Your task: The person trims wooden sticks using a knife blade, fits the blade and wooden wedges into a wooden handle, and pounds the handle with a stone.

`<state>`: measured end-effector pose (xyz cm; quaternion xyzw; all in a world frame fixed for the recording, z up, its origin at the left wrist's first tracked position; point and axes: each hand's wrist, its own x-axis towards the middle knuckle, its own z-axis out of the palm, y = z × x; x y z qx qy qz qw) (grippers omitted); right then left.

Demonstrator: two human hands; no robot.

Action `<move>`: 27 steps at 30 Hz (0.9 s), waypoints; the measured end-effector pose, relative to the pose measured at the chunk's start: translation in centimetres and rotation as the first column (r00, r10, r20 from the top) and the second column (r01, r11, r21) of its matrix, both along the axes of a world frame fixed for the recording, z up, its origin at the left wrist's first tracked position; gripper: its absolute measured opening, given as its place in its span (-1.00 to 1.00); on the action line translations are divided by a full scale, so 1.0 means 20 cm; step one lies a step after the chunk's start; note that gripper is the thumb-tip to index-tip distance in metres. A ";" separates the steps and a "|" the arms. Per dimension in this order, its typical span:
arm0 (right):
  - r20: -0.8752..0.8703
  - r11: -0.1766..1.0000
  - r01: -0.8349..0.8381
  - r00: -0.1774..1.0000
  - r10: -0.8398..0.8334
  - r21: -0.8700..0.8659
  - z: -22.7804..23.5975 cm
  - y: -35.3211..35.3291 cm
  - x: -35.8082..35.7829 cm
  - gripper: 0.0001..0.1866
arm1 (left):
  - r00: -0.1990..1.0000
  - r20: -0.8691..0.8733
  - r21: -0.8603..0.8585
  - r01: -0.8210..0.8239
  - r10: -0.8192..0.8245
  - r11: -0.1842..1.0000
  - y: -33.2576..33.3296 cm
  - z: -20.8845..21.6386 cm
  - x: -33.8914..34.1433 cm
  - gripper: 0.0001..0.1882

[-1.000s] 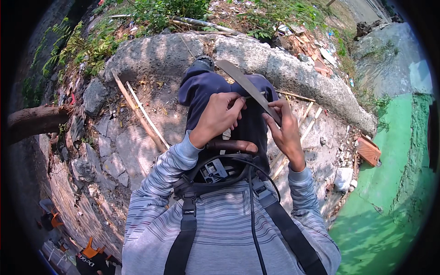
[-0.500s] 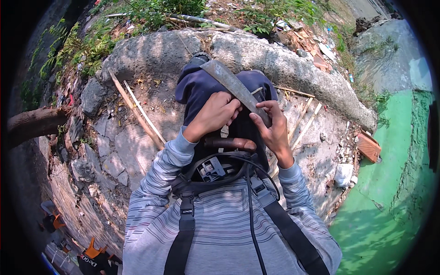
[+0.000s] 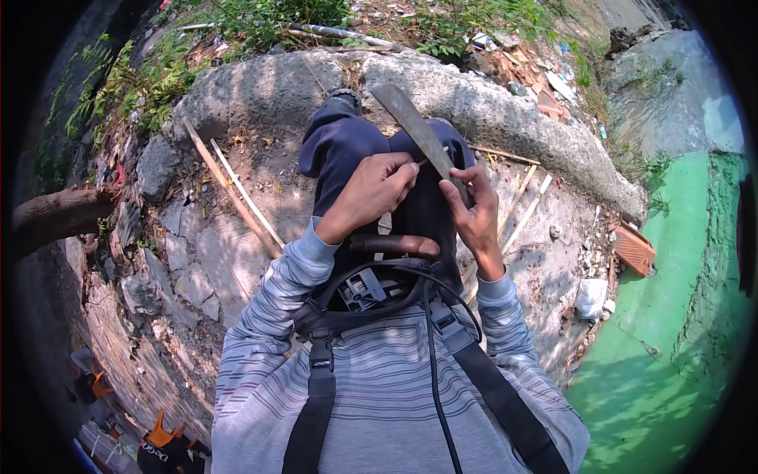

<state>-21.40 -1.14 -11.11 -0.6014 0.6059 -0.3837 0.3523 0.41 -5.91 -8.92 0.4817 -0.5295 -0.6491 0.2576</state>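
Note:
A long grey metal blade (image 3: 412, 122), like a machete's, slants over my knees from upper left to lower right. My right hand (image 3: 474, 212) is closed on its lower end, thumb and fingers pinching the metal. My left hand (image 3: 371, 189) is closed beside the blade, thumb and forefinger pinching a thin pale strip (image 3: 422, 163), apparently bamboo or wood. This strip passes under the blade, and most of it is hidden. Across my lap, below both hands, lies a brown curved wooden handle (image 3: 395, 246); whether it joins the blade I cannot tell.
Long split sticks (image 3: 233, 189) lie on the cracked paving at my left, with more sticks (image 3: 525, 209) at my right. A rough concrete kerb (image 3: 268, 83) curves beyond my feet. An orange-brown hollow brick (image 3: 634, 250) sits by the green ground (image 3: 639, 347). A thick trunk (image 3: 63, 217) enters from the left.
The blade has swung steeper, and its far end has moved right and away from me. My right hand has shifted slightly right. The left hand's thumb and fingertips now show more plainly.

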 end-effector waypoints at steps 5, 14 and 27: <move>-0.060 0.968 -0.094 0.995 0.083 -0.230 -0.01 -0.02 0.03 -0.73 | 1.000 0.020 -0.016 -0.010 0.011 1.000 0.00 0.01 0.01 -0.65; 0.024 0.995 0.063 0.998 -0.061 -0.083 -0.05 -0.04 -0.02 -0.71 | 1.000 0.003 -0.072 0.004 -0.004 0.997 0.01 -0.02 0.01 -0.65; -0.011 0.998 -0.014 1.000 0.014 -0.062 -0.04 0.01 0.01 -0.71 | 1.000 0.024 -0.071 -0.007 0.008 0.997 0.02 -0.01 0.00 -0.65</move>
